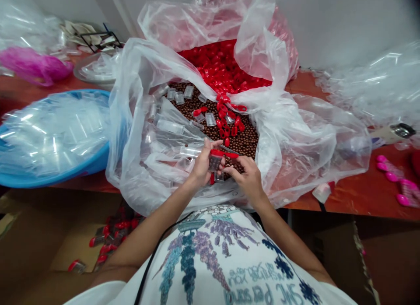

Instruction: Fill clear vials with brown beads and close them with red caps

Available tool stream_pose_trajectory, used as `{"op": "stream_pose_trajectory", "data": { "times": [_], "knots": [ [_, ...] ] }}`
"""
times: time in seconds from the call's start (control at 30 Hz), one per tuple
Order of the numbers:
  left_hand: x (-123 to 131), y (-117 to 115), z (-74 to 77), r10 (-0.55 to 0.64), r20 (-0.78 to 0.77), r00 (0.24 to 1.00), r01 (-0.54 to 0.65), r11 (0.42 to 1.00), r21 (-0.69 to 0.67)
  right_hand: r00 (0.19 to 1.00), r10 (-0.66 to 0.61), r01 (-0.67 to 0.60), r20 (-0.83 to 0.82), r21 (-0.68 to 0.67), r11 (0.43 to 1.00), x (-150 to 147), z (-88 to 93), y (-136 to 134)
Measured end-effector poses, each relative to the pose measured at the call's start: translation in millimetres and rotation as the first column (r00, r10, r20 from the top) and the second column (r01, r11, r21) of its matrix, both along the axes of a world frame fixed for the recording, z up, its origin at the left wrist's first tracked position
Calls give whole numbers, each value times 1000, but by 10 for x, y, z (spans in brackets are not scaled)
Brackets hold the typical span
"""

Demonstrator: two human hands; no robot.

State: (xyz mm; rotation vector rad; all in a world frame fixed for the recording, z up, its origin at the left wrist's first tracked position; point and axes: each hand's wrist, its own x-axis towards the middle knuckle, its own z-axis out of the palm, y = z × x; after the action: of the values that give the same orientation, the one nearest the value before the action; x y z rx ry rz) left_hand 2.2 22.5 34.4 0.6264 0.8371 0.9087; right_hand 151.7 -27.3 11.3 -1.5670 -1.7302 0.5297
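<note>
My left hand (200, 167) is closed around a small clear plastic container (215, 163) packed with brown beads. A red cap (231, 155) lies at its top edge, and the thumb and fingers of my right hand (248, 179) pinch the cap's right end. Whether the cap is fully seated I cannot tell. Just below the left fingers, another clear container and a bit of red show, partly hidden. Under both hands is a bed of brown beads (244, 141) in a clear plastic bag (126, 117), with loose red caps (222, 114) and empty clear containers (210, 119) on top.
Behind the beads stands a bag of many red caps (216, 64). A blue basin (98, 158) of clear plastic pieces is at left. Below it, a cardboard box (62, 235) holds filled, red-capped containers (114, 230). Pink-ended pieces (390, 176) lie on the right of the red table (354, 200).
</note>
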Motion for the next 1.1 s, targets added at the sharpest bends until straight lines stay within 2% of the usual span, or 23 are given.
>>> {"op": "stream_pose_trajectory", "data": {
  "times": [0.17,0.3,0.43,0.53,0.73,0.87,0.93,1.0,1.1],
  "knots": [
    [92,-82,-121,-21,-30,999,20,1000,-7,961,115,-145,250,104,984,-16,77,55],
    [112,-121,-142,-36,-16,999,35,998,-47,906,219,-255,363,53,965,-18,105,53],
    [111,-148,-162,7,-22,1000,-9,997,-71,877,258,-303,405,50,952,-36,103,43],
    [103,-164,-221,-8,-39,999,6,998,-56,858,265,-327,439,70,942,-26,71,73],
    [95,-216,-308,73,-137,988,-64,996,67,795,344,-438,500,82,895,31,-44,173],
    [98,-271,-317,15,-129,992,-11,1000,27,779,394,-493,488,87,866,15,-81,188],
    [70,-258,-319,-4,-135,991,10,999,47,798,410,-490,441,81,868,21,-76,194],
    [-9,-200,-310,-26,-169,985,40,996,84,857,376,-428,352,81,900,67,-65,211],
    [-245,-67,-280,24,-309,951,24,988,152,977,158,-165,140,39,985,205,-64,248]
  ]
}}
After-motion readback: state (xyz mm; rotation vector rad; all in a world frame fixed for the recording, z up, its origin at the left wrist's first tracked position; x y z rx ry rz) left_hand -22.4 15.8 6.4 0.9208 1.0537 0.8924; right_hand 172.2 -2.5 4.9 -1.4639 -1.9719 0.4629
